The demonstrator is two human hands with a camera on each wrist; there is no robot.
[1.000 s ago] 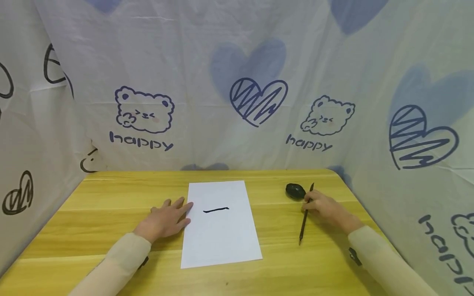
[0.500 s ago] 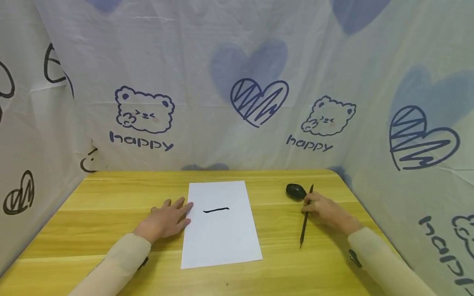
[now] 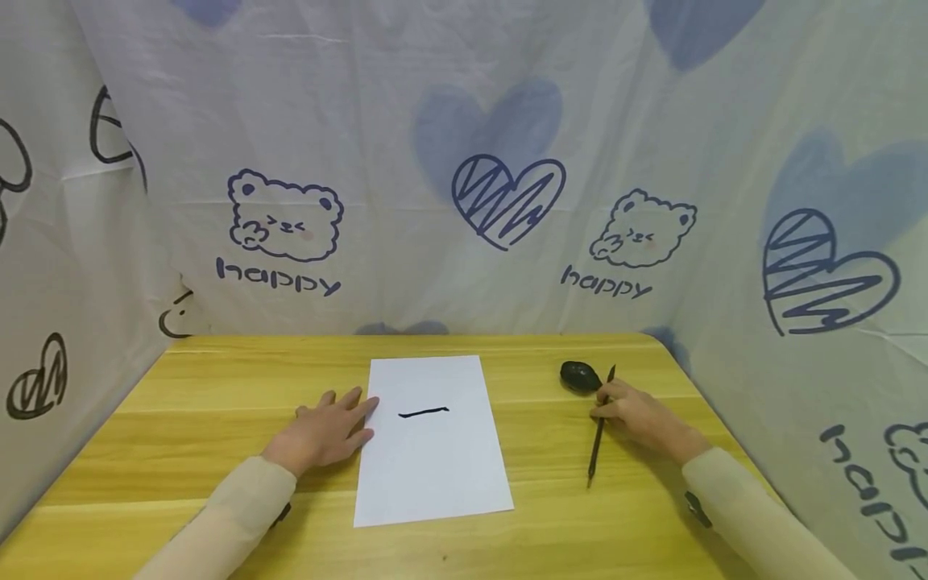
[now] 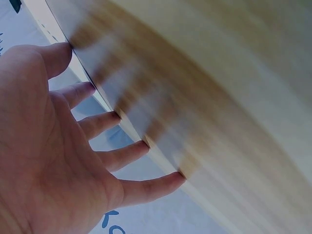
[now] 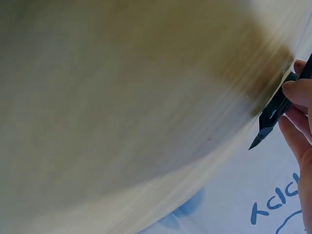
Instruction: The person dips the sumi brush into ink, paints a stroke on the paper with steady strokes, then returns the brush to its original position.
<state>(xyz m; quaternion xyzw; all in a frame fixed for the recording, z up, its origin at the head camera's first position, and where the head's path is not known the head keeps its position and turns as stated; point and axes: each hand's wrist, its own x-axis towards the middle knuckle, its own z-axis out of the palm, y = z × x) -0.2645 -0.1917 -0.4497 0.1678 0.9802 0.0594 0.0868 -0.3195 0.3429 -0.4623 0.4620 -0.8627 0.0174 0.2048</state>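
A white sheet of paper [image 3: 435, 471] lies on the wooden table with one short black stroke near its middle. My left hand [image 3: 326, 431] is spread flat at the sheet's left edge, fingertips touching the paper and the table; the left wrist view shows the same hand [image 4: 63, 146] with spread fingers. To the right of the sheet, my right hand [image 3: 638, 415] pinches a dark writing brush [image 3: 597, 447] between thumb and fingers. Just beside those fingers sits a black oval inkstone [image 3: 579, 376]. In the right wrist view the brush's pointed tip [image 5: 261, 138] shows in front of the inkstone.
The yellow wooden table [image 3: 239, 379] ends at a back edge against a white printed curtain [image 3: 391, 145] with hearts and bears. Curtain also hangs along the left and right sides.
The brush and the right fingers have shifted very slightly towards me beside the inkstone. The left hand and the sheet have stayed in place.
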